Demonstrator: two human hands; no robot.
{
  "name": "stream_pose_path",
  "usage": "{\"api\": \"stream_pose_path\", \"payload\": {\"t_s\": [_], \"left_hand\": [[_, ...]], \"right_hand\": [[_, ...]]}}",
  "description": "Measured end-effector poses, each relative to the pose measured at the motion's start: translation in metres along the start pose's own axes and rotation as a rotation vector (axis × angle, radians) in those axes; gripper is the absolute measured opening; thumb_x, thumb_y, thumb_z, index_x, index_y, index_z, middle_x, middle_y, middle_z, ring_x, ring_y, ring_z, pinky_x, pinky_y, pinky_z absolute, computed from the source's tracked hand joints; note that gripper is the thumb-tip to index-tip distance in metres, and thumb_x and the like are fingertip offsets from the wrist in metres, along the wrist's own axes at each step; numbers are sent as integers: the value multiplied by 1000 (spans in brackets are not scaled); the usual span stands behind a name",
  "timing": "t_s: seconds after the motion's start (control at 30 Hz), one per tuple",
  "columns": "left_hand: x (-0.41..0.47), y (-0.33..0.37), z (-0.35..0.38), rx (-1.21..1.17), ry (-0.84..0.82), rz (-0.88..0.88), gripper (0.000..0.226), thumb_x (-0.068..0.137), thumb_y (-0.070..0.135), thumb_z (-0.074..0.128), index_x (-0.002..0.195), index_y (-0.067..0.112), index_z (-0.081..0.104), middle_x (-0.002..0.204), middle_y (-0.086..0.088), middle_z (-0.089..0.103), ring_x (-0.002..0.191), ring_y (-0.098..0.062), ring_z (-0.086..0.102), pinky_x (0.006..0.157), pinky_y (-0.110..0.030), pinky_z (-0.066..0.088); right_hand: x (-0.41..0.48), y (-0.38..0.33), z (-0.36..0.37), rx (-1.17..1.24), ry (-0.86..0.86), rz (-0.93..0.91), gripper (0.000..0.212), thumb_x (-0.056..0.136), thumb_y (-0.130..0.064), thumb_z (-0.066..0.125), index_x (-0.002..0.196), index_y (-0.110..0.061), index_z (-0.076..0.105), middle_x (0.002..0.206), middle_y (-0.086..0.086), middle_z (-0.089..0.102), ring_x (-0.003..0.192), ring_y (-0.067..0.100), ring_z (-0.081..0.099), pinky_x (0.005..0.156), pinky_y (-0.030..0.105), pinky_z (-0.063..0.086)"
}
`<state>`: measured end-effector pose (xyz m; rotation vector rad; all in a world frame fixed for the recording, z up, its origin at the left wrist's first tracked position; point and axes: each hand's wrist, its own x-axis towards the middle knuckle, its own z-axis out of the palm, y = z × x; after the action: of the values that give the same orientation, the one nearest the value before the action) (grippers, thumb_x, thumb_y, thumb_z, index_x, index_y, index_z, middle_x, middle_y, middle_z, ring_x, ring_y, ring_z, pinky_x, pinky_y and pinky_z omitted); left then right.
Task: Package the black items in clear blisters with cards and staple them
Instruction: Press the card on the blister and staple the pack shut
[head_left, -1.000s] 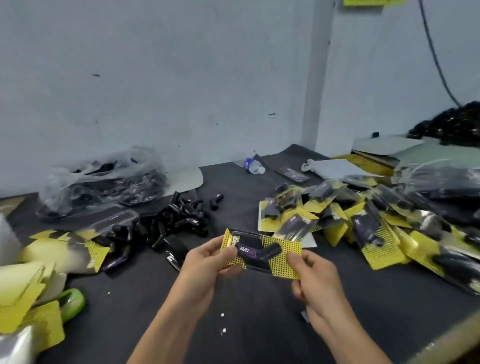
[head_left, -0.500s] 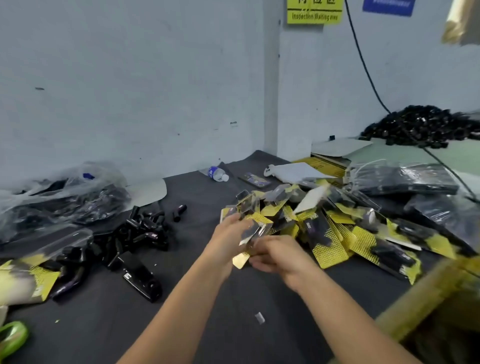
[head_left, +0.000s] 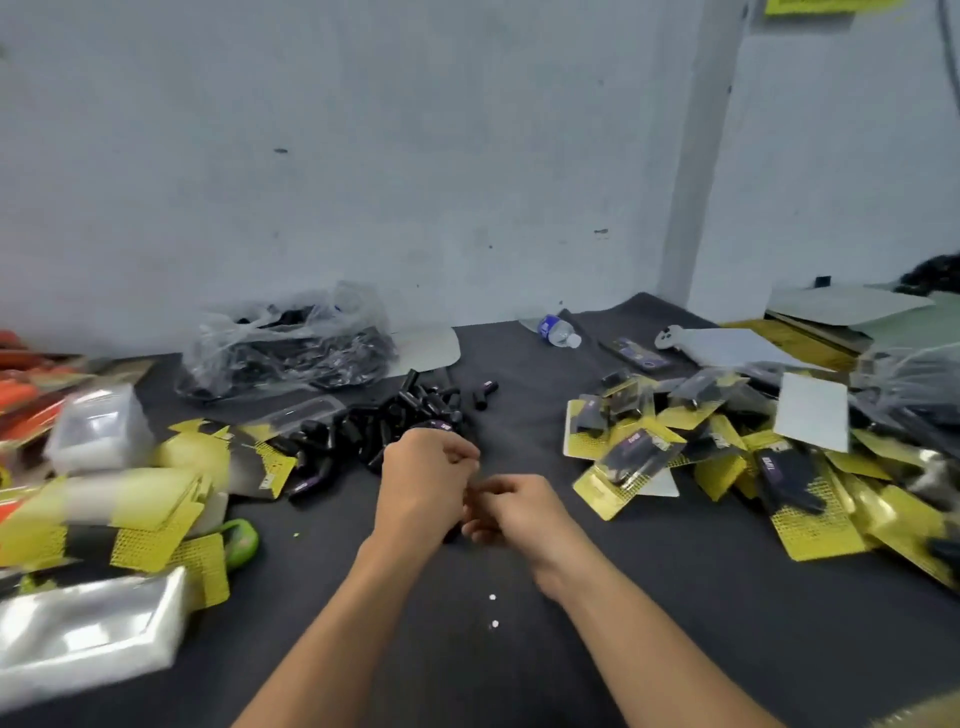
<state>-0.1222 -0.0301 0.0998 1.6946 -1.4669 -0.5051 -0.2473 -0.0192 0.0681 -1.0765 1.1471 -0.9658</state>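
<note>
Both hands hang close together over the dark table mat (head_left: 675, 613). My read: left hand (head_left: 423, 478) is knuckles up with its fingers curled in. The right hand (head_left: 514, 506) is just beside it, fingers curled toward the left one, fingertips almost meeting. There is blur here, and I cannot tell whether either hand pinches anything. A small dark shape (head_left: 453, 535) pokes out under the left hand, and it may be one of the black pieces.

Just beyond the left hand lies the heap of loose black items (head_left: 405, 415), spilling leftward. Further beyond that is a clear plastic bag (head_left: 291, 343) stuffed with more dark parts, against the wall.

Left of the left hand is a messy stack of yellow cards (head_left: 156, 525), with a green object (head_left: 241, 540) at its edge. Clear blisters (head_left: 88, 629) are piled nearer me on that same side, smeared by motion.

Right of the right hand is a big pile of finished packs (head_left: 639, 462), yellow card with a black item under clear plastic, overlapping each other. A white sheet (head_left: 810, 410) lies on top of that pile.

Far beyond the right hand a water bottle (head_left: 558, 330) lies on its side. Two white specks (head_left: 492, 597) sit on the mat between my forearms.
</note>
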Motion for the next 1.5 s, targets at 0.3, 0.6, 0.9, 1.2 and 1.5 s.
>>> {"api": "stream_pose_path", "payload": {"t_s": [0.3,0.6,0.9,1.2,1.5], "left_hand": [[-7,-70,-144,338,474,-285,54,93,56,58,57,16,65,54,4,59,60,-24,57,53,-30,34],[-31,-137,-210,392,439,-351,31,86,13,66,113,25,76,117,1,73,110,-24,65,95,-40,54],[-38,-177,-244,534,137,-376,35,83,17,64,117,26,69,124,4,57,112,-24,62,82,-34,47],[-46,-194,-239,686,203,-477,34,86,8,59,117,23,62,117,1,67,111,-23,64,74,-31,40],[-54,-189,-246,721,343,-436,30,86,9,62,106,28,75,106,1,74,100,-25,69,71,-28,36]], "right_hand": [[24,-12,147,-148,-244,-75,27,91,8,55,78,-7,73,70,8,71,63,17,67,64,28,57],[45,-14,245,-611,-272,-231,27,90,-19,69,116,-25,72,114,-6,72,95,10,67,68,22,50],[46,-3,275,-937,-68,-245,42,79,-52,76,99,-20,57,93,-4,64,89,23,62,63,33,40],[0,10,266,-1134,-158,-292,33,78,-57,70,95,-30,60,97,-6,67,94,26,63,75,34,43],[-19,23,264,-994,-101,-401,13,90,-32,65,93,-20,70,93,3,72,90,31,66,78,39,57]]}}
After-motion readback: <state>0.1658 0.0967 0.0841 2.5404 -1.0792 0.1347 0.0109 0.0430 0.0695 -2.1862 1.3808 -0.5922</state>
